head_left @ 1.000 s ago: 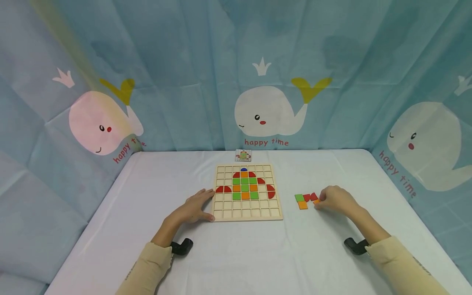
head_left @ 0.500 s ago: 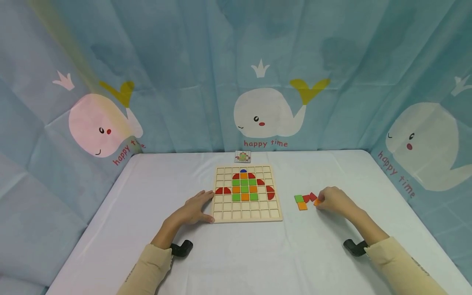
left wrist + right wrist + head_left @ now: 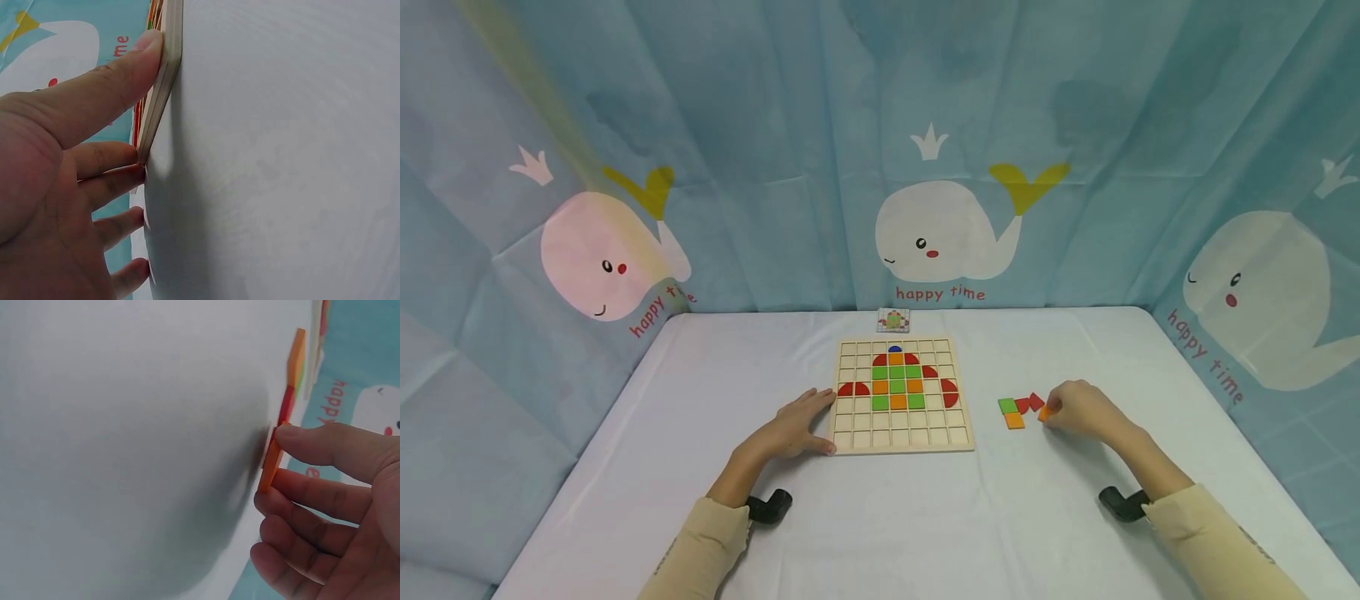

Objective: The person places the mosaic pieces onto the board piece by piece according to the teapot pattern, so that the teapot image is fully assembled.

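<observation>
A wooden grid board point(image 3: 902, 437) lies mid-table, with green, orange and red pieces and one blue piece set in its squares. My left hand point(image 3: 793, 423) rests at its left edge, fingers spread. In the left wrist view the thumb point(image 3: 115, 81) and index fingertip touch the board's rim point(image 3: 164, 81). Right of the board, my right hand point(image 3: 1084, 408) pinches an orange square tile point(image 3: 273, 464) between thumb and fingers, low over the table. Beside it lie two red pieces point(image 3: 1036, 402), a green square tile point(image 3: 1007, 406) and another orange square tile point(image 3: 1014, 421).
A small pattern card point(image 3: 893, 321) lies behind the board, near the table's far edge. The white-covered table point(image 3: 917, 533) is backed by a blue whale-print curtain point(image 3: 760, 233). A black wrist mount point(image 3: 771, 507) sticks out by each forearm.
The pinched orange tile has shifted slightly right, away from the red pieces. My left hand stays at the board's edge. The head view has tilted up very slightly.
</observation>
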Demonstrator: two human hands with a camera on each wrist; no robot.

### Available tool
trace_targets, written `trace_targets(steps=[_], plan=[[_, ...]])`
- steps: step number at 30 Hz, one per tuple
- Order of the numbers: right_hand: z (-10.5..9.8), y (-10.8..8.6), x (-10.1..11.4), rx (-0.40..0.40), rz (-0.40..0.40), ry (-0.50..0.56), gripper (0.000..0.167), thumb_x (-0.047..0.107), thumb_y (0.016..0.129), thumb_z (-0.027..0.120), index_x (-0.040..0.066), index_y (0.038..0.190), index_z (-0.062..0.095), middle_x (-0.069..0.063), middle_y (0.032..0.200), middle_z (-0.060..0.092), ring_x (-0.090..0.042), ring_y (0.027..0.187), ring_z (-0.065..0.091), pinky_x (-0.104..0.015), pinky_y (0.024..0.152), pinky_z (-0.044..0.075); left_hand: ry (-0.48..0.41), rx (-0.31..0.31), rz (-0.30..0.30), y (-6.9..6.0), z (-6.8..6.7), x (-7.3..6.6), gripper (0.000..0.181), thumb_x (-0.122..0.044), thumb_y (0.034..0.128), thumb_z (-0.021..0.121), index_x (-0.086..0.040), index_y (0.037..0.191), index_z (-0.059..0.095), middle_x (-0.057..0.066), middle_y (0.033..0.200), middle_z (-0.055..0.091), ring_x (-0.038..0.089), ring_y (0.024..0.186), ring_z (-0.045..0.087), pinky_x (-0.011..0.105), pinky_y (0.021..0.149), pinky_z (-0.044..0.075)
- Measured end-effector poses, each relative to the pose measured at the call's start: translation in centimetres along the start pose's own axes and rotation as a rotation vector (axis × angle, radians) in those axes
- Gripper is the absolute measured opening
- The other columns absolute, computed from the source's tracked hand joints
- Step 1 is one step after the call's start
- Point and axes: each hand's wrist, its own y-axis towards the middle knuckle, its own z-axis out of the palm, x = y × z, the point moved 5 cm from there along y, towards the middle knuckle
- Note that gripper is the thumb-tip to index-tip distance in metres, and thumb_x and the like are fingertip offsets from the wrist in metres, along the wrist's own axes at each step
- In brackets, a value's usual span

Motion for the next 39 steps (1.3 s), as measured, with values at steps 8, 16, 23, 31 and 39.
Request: trace_targets(steps=[8,16,23,31,39], plan=[[-0.8,0.5,1.3,-0.029,-0.047,0.024,0.025,0.015,0.083,0.075,-0.003,0.100,0.071,-0.013,0.094,0.071,-0.024,0.083,0.061,-0.046,0.081,0.057,0.003,0.005,-0.003,-0.1,0.0,-0.2,0.092,-0.029,0.0750,0.083,-0.006,0.151,0.035,0.013,0.159,0.031,0.038,0.150,0.017,0.062,0.118,0.018],[-0.7,2.0,4.3,-0.083,-0.150,0.018,0.023,0.016,0.082,0.075,0.000,0.098,0.073,-0.006,0.085,0.068,-0.017,0.076,0.059,-0.034,0.069,0.053,0.007,0.000,-0.009,0.0,-0.1,0.0,0.092,-0.030,0.0748,0.083,-0.007,0.151,0.036,0.011,0.159,0.031,0.037,0.150,0.017,0.063,0.118,0.018],[-0.2,3.2,7.9,-0.083,-0.210,0.020,0.022,0.017,0.081,0.075,0.002,0.097,0.074,-0.004,0.086,0.067,-0.016,0.077,0.058,-0.033,0.070,0.052,-0.002,0.001,-0.017,0.1,0.0,0.0,0.093,-0.030,0.0741,0.083,-0.007,0.151,0.036,0.011,0.159,0.031,0.037,0.150,0.017,0.063,0.117,0.018],[1.0,4.6,12.1,-0.074,-0.331,0.002,0.023,0.020,0.082,0.076,0.005,0.099,0.075,-0.002,0.088,0.066,-0.017,0.081,0.059,-0.033,0.076,0.053,0.006,0.000,-0.017,0.1,0.0,0.0,0.091,-0.028,0.0759,0.082,-0.007,0.151,0.036,0.011,0.159,0.031,0.037,0.150,0.017,0.063,0.118,0.018],[3.0,5.7,16.0,-0.039,-0.415,-0.057,0.019,0.022,0.082,0.077,0.007,0.095,0.074,-0.001,0.086,0.064,-0.013,0.076,0.051,-0.028,0.072,0.049,0.013,0.010,-0.008,0.1,0.0,0.0,0.091,-0.029,0.0762,0.082,-0.008,0.151,0.035,0.011,0.159,0.031,0.037,0.150,0.017,0.063,0.117,0.018]])
